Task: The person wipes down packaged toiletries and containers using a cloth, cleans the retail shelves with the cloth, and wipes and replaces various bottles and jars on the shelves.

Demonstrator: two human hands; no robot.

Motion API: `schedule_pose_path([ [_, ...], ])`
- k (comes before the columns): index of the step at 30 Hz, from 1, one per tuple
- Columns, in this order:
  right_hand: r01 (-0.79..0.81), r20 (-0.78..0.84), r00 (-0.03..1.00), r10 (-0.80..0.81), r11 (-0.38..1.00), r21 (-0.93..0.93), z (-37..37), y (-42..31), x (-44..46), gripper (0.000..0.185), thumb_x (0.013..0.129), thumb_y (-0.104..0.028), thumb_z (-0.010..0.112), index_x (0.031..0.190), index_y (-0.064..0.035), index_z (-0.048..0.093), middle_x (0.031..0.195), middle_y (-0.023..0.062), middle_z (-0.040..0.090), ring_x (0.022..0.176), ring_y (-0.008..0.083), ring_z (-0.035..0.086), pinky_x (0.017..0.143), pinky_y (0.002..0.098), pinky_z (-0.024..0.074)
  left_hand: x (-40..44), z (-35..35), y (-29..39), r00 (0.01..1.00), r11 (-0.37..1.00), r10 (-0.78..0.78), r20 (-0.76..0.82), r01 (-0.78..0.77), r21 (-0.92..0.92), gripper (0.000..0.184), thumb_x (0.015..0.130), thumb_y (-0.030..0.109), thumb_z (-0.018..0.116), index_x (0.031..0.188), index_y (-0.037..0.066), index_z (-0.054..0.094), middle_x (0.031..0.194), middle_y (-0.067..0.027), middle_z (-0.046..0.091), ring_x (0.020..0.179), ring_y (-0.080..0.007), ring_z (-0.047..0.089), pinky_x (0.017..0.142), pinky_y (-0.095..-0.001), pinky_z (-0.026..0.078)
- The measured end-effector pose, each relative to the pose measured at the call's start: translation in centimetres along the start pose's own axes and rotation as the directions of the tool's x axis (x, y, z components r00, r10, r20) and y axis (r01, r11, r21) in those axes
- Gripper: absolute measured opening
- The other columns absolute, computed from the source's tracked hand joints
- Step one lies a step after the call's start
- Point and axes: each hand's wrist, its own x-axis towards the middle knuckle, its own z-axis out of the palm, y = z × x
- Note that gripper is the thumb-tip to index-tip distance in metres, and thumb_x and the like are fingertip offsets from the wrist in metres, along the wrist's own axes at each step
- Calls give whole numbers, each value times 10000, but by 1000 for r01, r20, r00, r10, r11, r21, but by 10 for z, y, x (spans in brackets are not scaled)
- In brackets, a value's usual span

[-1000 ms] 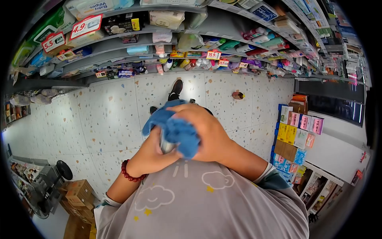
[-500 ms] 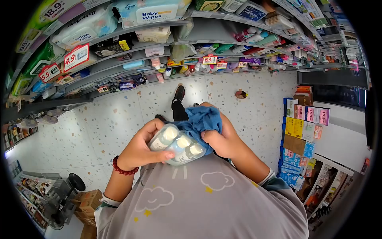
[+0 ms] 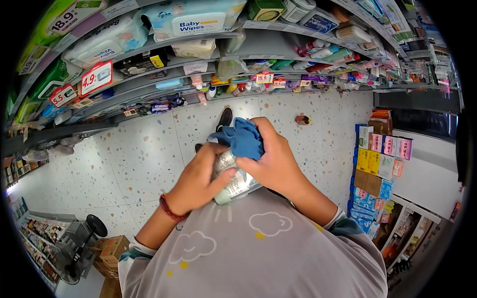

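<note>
Steadies a printed pack [image 3: 241, 186] close to the shirt [image 3: 233, 248] in the left hand [image 3: 198, 179], with fingers curled around its side, apparently bracing it against a blue cloth [image 3: 246, 139] bunched at its far end in the right hand [image 3: 273, 166], with fingers closed.

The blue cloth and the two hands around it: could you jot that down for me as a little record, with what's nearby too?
View: head camera, looking down
Left hand: wrapped around a labelled pack
Right hand: gripping a crumpled blue cloth
Cloth position: against the pack's end farther from the body
Left wrist: red bracelet
Floor: pale, speckled; a dark shoe shows beyond the hands
Ahead: stocked shelves, including Baby Wipes
Lower left: cardboard boxes, black fan
</note>
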Motion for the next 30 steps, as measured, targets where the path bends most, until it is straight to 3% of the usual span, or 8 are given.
schedule_pose_path([
  [2, 9, -26, 1000, -12, 994, -111, 1, 6, 3, 548, 739, -112, 725, 1224, -10, 491, 975, 185, 654, 886, 294, 678, 812, 359, 525, -2, 8, 12, 997, 881, 80, -22, -61, 470, 654, 927, 356, 693, 1354, -69, 439, 1153, -213, 584, 1066, -323, 593, 938, -403, 479],
  [7, -64, -59, 997, 48, 948, -313, 5, 10, 6, 477, 770, -124, 692, 1194, -10, 504, 996, 256, 652, 898, 433, 659, 783, 409, 532, 2, 10, 28, 987, 807, 141, 71, -156, 569, 799, 885, 454, 708, 1400, -73, 398, 1163, -227, 577, 1077, -370, 575, 939, -461, 469],
  [11, -114, -56, 993, 101, 941, -318, 2, 18, 5, 473, 821, -155, 685, 1208, 3, 464, 1011, 238, 647, 894, 413, 665, 771, 453, 533, 10, 1, 21, 978, 914, -27, 207, -60, 401, 921, 883, 510, 697, 1483, -69, 305, 1257, -247, 533, 1138, -389, 549, 1000, -457, 439],
  [13, -57, -146, 987, 64, 997, 56, 0, 27, 5, 446, 855, -142, 643, 1228, 7, 450, 959, 214, 645, 840, 362, 671, 762, 424, 532, 8, 1, 12, 971, 945, -56, 233, -23, 325, 936, 908, 510, 673, 1519, -64, 258, 1338, -254, 504, 1216, -383, 527, 1051, -445, 415],
  [16, -152, -140, 973, 186, 962, 228, 6, 12, -2, 425, 882, -126, 603, 1242, 21, 433, 964, 210, 631, 861, 333, 655, 805, 399, 517, 6, 8, -10, 992, 981, -53, 119, 74, -178, 896, 994, 521, 542, 1568, -44, 151, 1518, -240, 367, 1397, -338, 395, 1162, -418, 297],
  [20, 262, -128, 953, -276, 958, -114, 24, 21, -6, 539, 811, -111, 687, 1275, 18, 446, 1099, 211, 533, 939, 394, 594, 827, 410, 498, 10, 11, -8, 994, 957, -108, -23, 98, -271, 778, 1068, 524, 312, 1579, -32, 124, 1581, -185, 295, 1464, -281, 293, 1209, -385, 189],
  [26, 615, -119, 716, -688, 701, -360, 24, 8, 13, 526, 732, -46, 742, 1208, -14, 521, 1032, 175, 548, 855, 362, 569, 761, 399, 507, 1, -7, -21, 966, 892, -131, 222, 212, -399, 610, 1108, 364, 270, 1564, -30, 178, 1541, -118, 353, 1413, -200, 336, 1177, -349, 258],
  [30, 427, -214, 880, -424, 904, -35, 31, 24, 23, 441, 800, -38, 653, 1213, -5, 500, 1016, 136, 578, 908, 230, 588, 794, 335, 494, -4, -3, -2, 970, 907, -85, 227, 170, -385, 723, 1070, 462, 382, 1574, -11, 171, 1504, -111, 398, 1397, -197, 346, 1163, -365, 274],
])
